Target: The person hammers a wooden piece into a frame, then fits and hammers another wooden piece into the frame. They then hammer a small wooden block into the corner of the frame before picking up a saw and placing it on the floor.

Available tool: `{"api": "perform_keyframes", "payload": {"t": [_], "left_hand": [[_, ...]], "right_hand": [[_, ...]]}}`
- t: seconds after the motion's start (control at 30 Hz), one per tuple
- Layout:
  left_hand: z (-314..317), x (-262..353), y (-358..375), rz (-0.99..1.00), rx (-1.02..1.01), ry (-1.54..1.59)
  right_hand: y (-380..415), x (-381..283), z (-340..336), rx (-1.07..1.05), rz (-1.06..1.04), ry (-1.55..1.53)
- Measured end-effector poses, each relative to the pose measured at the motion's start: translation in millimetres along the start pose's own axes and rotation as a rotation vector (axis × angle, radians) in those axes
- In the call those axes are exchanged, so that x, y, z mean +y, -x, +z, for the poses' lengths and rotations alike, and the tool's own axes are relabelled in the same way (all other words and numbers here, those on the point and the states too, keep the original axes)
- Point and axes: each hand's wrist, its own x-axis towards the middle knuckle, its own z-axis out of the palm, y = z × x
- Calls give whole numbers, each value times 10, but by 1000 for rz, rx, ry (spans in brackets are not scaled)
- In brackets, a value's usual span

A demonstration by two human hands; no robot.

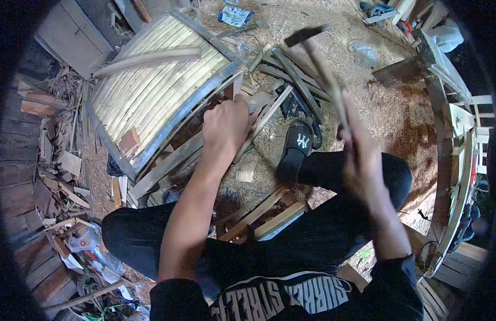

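My right hand [361, 155] is wrapped around the wooden handle of a hammer [327, 77], raised with its dark head up and away from me. My left hand [226, 124] is closed at the near right corner of a slatted wooden panel [167, 80] with a blue-grey frame. Its fingers seem to grip a piece of wood [262, 100] there, though the hand hides most of the hold. A loose curved batten [149, 61] lies across the slats, and a small wood block [128, 140] rests near the panel's left corner.
Several dark wooden strips [298, 80] lie beyond my sandalled foot [297, 142]. Light wooden slats [264, 214] sit between my legs. Scrap wood [66, 187] is piled at the left. A wooden frame [437, 107] stands at the right on the sawdust-strewn floor [387, 117].
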Motion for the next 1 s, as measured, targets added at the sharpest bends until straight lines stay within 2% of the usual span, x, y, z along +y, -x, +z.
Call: {"api": "perform_keyframes", "payload": {"t": [0.03,0.1,0.17,0.23,0.3,0.33,0.43,0.57,0.6,0.63,0.67,0.77,0.8,0.83,0.9,0.97,1.0], "left_hand": [[-2,-6,6,7,16,-23],[-27,-17,23,16,24,-33],[-75,-14,24,13,40,-41],[-113,15,17,-15,36,-46],[-79,21,-10,-23,68,-30],[-117,62,-20,-68,73,-25],[-107,99,-67,-110,91,-75],[-106,150,-82,-145,100,-132],[-64,133,-75,-92,197,-126],[-37,131,-66,-91,183,-130],[-30,137,-55,-99,165,-148],[-36,183,-54,-116,148,-163],[-32,189,-46,-125,147,-164],[-28,180,-48,-126,142,-167],[-28,168,-62,-126,97,-137],[-25,198,-29,-120,105,-140],[-18,215,-6,-117,108,-142]], "right_hand": [[-129,99,-41,94,-47,-7],[-400,605,-165,-23,96,43],[-633,779,-273,-152,64,109],[-837,770,-290,-239,33,33],[-987,962,-239,-285,-207,-12],[-1079,819,-297,-387,-45,-4],[-1322,917,-244,-509,-69,-6],[-1523,1178,-51,-438,-55,-39],[-1532,1178,-35,-394,-73,-19],[-1548,1188,-30,-350,-91,4],[-1637,1339,-87,-512,-210,5],[-1638,1305,-60,-517,-87,-95],[-1610,1362,17,-360,-136,-66],[-1628,1393,12,-362,-133,-71],[-1645,1444,-51,-519,-283,-56],[-1600,1435,-19,-536,-250,-40],[-1592,1487,24,-480,-227,-83]]}}
